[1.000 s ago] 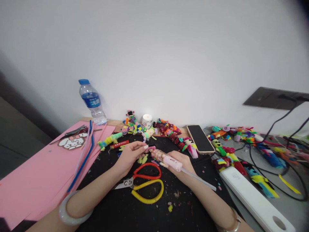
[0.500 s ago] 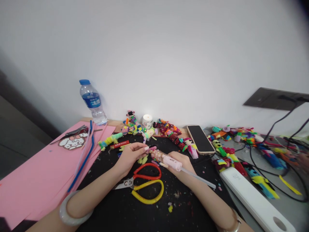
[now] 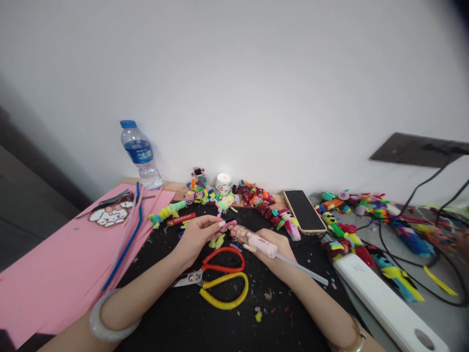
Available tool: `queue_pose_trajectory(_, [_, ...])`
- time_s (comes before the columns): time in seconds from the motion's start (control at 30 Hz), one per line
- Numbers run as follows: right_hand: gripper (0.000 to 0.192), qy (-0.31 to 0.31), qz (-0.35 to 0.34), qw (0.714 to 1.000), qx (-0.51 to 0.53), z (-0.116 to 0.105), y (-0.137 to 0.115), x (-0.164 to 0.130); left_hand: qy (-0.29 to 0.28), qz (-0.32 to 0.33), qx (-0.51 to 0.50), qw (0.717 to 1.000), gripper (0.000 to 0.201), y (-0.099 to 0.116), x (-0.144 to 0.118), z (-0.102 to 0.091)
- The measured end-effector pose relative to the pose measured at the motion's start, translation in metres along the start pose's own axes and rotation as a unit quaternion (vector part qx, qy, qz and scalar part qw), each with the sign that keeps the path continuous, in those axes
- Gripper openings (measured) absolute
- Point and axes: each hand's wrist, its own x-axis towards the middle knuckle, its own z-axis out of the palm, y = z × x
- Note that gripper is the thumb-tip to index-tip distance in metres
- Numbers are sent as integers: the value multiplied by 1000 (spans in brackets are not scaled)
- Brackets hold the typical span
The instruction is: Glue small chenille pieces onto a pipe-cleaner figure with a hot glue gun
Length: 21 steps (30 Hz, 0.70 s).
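Nearest us, the red-and-yellow-handled scissors (image 3: 216, 281) lie loose on the black work mat (image 3: 205, 325), so we keep our forearms clear of them. Just beyond, our right hand (image 3: 275, 247) grips the pale pink glue pen with its clear stick (image 3: 256, 240), its nozzle close to the small pink fuzzy piece (image 3: 229, 224) pinched in our left hand (image 3: 198, 235); holding both steady and touching only the tip probably makes a clean joint. Farther back, the finished colourful pipe-cleaner figures (image 3: 256, 198) line the wall.
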Motion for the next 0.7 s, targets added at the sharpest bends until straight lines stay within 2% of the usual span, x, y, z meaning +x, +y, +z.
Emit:
queue_pose_trajectory(0.27, [22, -20, 51, 998, 8, -2, 0, 0, 4, 9, 2, 1000, 24, -1, 1, -1])
queue_pose_trajectory(0.5, [30, 0, 49, 999, 21, -2, -3, 1, 7, 12, -2, 1000, 26, -1, 2, -1])
queue_pose_trajectory(0.7, [28, 17, 47, 999, 14, 0, -1, 1, 12, 9, -10, 1000, 27, 0, 1, -1])
